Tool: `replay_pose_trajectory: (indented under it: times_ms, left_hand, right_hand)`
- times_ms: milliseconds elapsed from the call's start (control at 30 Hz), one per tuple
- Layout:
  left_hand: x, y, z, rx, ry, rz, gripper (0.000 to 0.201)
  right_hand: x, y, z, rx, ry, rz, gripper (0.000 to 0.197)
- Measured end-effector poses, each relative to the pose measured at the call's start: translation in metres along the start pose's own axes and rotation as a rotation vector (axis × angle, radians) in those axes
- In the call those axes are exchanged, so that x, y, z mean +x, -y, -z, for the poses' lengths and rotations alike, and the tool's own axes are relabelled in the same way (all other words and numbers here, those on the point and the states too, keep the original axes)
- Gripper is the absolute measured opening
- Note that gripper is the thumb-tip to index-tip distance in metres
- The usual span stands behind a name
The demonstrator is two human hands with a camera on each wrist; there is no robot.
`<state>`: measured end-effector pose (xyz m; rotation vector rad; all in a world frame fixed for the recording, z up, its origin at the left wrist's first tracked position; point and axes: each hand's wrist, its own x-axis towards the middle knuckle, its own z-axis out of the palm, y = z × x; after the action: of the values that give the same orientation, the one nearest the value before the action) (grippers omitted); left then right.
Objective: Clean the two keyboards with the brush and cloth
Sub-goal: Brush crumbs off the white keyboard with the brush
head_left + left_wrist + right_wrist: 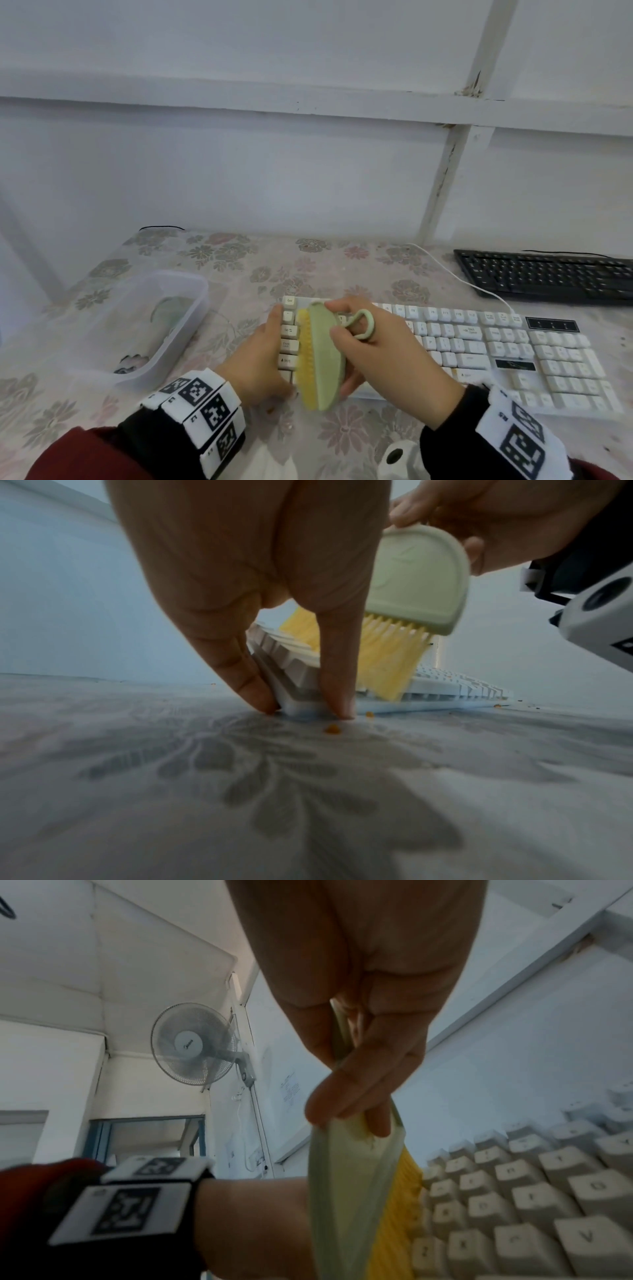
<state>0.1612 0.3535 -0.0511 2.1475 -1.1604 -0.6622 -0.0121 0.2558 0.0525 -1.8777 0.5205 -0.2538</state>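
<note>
Both hands work at the left end of the white keyboard (445,346), nearest the viewer. Left hand (260,359) has its fingers (337,685) straight, tips down on the floral tablecloth (239,267) and braced against the keyboard's front left corner, apparently to pin the board so it does not slide under the strokes. Right hand (387,356) is wrapped around the pale green back of the brush (318,356), thumb on one side and fingers on the other, with the brush turned on edge so the yellow bristles (387,664) angle down onto the leftmost key columns. That tilt seems chosen to drive the bristle tips into the gaps between keycaps instead of only skimming their tops. The brush's loop (363,323) stands free above the knuckles.

Small orange crumbs (332,729) lie on the cloth just in front of the keyboard edge, likely swept out of the keys, so brushing of this first board looks under way at its left end.

Further left sits a clear plastic tub (150,325) with something greenish inside; whether that is the cloth I cannot tell. Farthest back on the right, the black keyboard (548,277) rests against the wall, well apart from both hands, probably awaiting its turn.
</note>
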Motion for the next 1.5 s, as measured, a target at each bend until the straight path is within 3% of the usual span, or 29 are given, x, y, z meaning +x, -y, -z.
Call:
replay_pose_trajectory:
  times_ms: [167, 400, 600, 733, 867, 1000, 1133, 1367, 1500]
  left_hand:
    - [0.001, 0.005, -0.001, 0.021, 0.020, 0.015, 0.122]
    - [0.001, 0.005, -0.001, 0.051, 0.018, 0.027, 0.127]
    - [0.000, 0.004, -0.001, 0.066, 0.006, 0.024, 0.129]
    - [0.000, 0.003, -0.002, 0.053, -0.004, 0.025, 0.129]
    - [-0.001, 0.003, -0.002, 0.055, -0.014, 0.020, 0.128]
    - [-0.002, 0.001, -0.001, 0.050, -0.013, 0.008, 0.125]
    - [-0.003, 0.000, -0.002, 0.091, -0.006, 0.030, 0.128]
    - [-0.002, -0.002, -0.004, 0.142, -0.049, 0.035, 0.113]
    - [-0.003, -0.001, -0.005, 0.084, -0.054, -0.005, 0.120]
  right_hand:
    - [-0.014, 0.011, 0.021, 0.100, 0.137, -0.059, 0.024]
    - [-0.013, 0.029, 0.044, -0.192, -0.202, 0.240, 0.005]
    - [0.005, 0.014, 0.017, -0.347, -0.464, 0.378, 0.019]
    - [0.013, 0.004, -0.003, -0.454, -0.526, 0.451, 0.032]
    - [0.017, -0.009, -0.006, -0.424, -0.528, 0.381, 0.018]
    - [0.016, -0.013, 0.000, -0.402, -0.529, 0.298, 0.018]
    - [0.017, -0.001, -0.008, -0.309, -0.522, 0.340, 0.028]
    - [0.026, -0.008, -0.033, -0.318, -0.524, 0.379, 0.014]
    - [0.024, -0.018, -0.021, -0.320, -0.534, 0.326, 0.013]
